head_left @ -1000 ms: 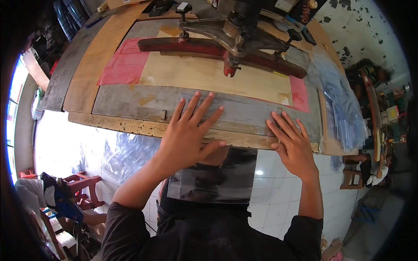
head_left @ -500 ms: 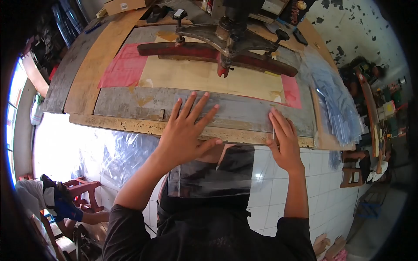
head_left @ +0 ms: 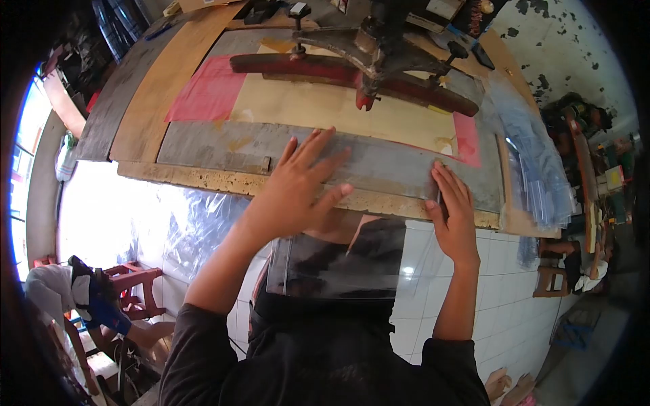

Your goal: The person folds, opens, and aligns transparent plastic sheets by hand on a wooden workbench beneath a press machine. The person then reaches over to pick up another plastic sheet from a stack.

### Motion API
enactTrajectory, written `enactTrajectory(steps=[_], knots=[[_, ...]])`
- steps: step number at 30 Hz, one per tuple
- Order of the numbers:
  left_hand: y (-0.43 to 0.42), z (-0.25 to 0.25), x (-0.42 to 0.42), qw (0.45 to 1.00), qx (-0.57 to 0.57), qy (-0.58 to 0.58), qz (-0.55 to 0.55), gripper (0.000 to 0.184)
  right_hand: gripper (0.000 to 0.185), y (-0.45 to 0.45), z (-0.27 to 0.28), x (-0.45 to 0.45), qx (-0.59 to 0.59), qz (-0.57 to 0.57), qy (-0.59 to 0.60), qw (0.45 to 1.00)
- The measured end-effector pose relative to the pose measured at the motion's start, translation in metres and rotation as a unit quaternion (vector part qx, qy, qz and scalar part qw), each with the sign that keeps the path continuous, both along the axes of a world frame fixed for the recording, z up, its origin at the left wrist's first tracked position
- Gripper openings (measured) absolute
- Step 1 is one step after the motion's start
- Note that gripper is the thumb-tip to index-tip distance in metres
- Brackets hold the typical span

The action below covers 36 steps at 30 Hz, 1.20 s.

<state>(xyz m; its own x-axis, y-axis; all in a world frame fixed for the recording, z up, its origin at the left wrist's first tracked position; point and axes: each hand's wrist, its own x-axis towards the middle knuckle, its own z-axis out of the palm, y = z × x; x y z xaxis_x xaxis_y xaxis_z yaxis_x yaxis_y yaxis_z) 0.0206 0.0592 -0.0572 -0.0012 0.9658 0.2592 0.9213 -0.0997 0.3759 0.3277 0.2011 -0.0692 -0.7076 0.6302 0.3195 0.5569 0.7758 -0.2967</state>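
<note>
A clear plastic sheet (head_left: 332,274) lies partly on the grey plate (head_left: 223,139) and hangs over the table's front edge before my body. My left hand (head_left: 294,193) is over the sheet's left part, fingers spread and slightly blurred; whether it touches is unclear. Toward the right edge of the sheet, my right hand (head_left: 455,213) rests with its fingers stretched forward and its thumb apart. Beyond both hands is a pale yellow sheet (head_left: 338,111) with pink ends. Above that sheet stands a press with a red bar (head_left: 305,65).
Clear plastic pieces (head_left: 531,169) are piled on the table's right side. A wooden edge strip (head_left: 196,177) runs along the front. Crumpled clear plastic (head_left: 203,227) is below the table at left. A seated person (head_left: 101,304) is at lower left, beside a red stool (head_left: 139,281).
My left hand has shifted slightly, its fingers now drawn closer together and blurred. The right hand keeps its place on the sheet's right edge. The whole view has shifted a little.
</note>
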Motion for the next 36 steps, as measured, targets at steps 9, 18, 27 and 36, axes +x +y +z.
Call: enactTrajectory(steps=[9, 18, 27, 36], knots=[[-0.116, -0.016, -0.025, 0.93, 0.117, -0.331, 0.112, 0.028, 0.049, -0.001, -0.009, -0.003, 0.03, -0.009, 0.002, 1.0], [-0.145, -0.059, -0.022, 0.89, -0.207, -0.398, 0.076, 0.053, 0.046, -0.005, -0.016, -0.007, 0.068, -0.04, 0.001, 0.997], [-0.135, -0.067, -0.01, 0.833, -0.145, -0.529, 0.065, 0.022, 0.045, -0.008, -0.018, -0.006, 0.074, -0.064, 0.019, 0.995], [-0.131, -0.049, -0.012, 0.827, -0.159, -0.524, 0.122, 0.024, 0.045, -0.007, -0.016, -0.007, 0.045, -0.086, 0.03, 0.995]])
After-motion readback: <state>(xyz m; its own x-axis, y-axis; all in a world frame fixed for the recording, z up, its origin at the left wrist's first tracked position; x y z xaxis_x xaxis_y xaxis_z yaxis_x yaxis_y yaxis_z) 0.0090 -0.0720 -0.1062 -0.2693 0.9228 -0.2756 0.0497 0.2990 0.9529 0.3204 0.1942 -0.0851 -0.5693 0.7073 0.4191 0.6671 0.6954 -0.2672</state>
